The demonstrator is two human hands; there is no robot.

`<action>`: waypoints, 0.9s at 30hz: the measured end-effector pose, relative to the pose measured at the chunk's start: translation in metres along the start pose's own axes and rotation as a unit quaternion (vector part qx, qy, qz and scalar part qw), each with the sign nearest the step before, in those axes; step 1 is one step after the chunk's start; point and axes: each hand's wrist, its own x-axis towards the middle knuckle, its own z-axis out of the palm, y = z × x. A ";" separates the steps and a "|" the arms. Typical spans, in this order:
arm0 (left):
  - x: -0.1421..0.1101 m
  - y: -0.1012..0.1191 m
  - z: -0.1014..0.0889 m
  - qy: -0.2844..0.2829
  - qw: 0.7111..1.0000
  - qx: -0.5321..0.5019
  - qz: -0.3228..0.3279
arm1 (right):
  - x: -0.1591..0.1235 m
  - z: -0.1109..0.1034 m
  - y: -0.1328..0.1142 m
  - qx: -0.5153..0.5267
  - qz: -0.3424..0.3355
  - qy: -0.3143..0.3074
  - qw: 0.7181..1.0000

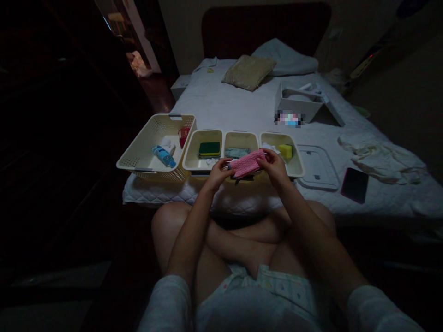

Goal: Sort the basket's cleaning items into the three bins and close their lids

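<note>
A pink textured cloth (247, 164) is stretched between my two hands, above the front edge of the middle bin. My left hand (220, 174) pinches its left end, and my right hand (274, 167) grips the right end. Beneath it, the middle cream bin (241, 134) holds a folded grey-green cloth (237, 152). In the left bin (187, 154) lies a green and yellow sponge (209, 149) with small white bits near it. The right bin (298, 161) contains a yellow sponge (285, 151) and something white.
A larger perforated basket (138, 143) at left holds a blue-labelled bottle (164, 156) and a red item (184, 137). Right of the bins lie a clear lid (320, 168), a dark tablet (355, 185) and crumpled cloth (384, 159). Farther back are a white box (301, 108) and a pillow (248, 72).
</note>
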 end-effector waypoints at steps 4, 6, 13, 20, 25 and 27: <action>-0.002 -0.001 0.002 -0.035 0.999 -0.004 -0.025 | 0.001 0.000 -0.004 0.005 -0.004 0.010 1.000; -0.002 -0.001 0.003 -0.021 0.999 -0.032 -0.020 | 0.000 0.003 -0.006 0.020 0.000 0.018 1.000; -0.001 -0.004 0.005 0.026 0.997 -0.071 0.009 | -0.012 0.021 -0.014 0.076 0.063 -0.040 0.994; -0.007 -0.002 0.006 -0.011 0.998 -0.068 -0.016 | -0.014 0.023 -0.011 0.083 0.062 -0.006 0.995; -0.009 -0.006 0.013 -0.009 1.000 -0.017 -0.018 | -0.011 0.016 -0.008 0.037 0.050 0.008 0.998; -0.007 -0.007 0.019 -0.015 1.000 0.001 -0.012 | -0.008 0.011 -0.007 0.022 0.049 0.016 0.998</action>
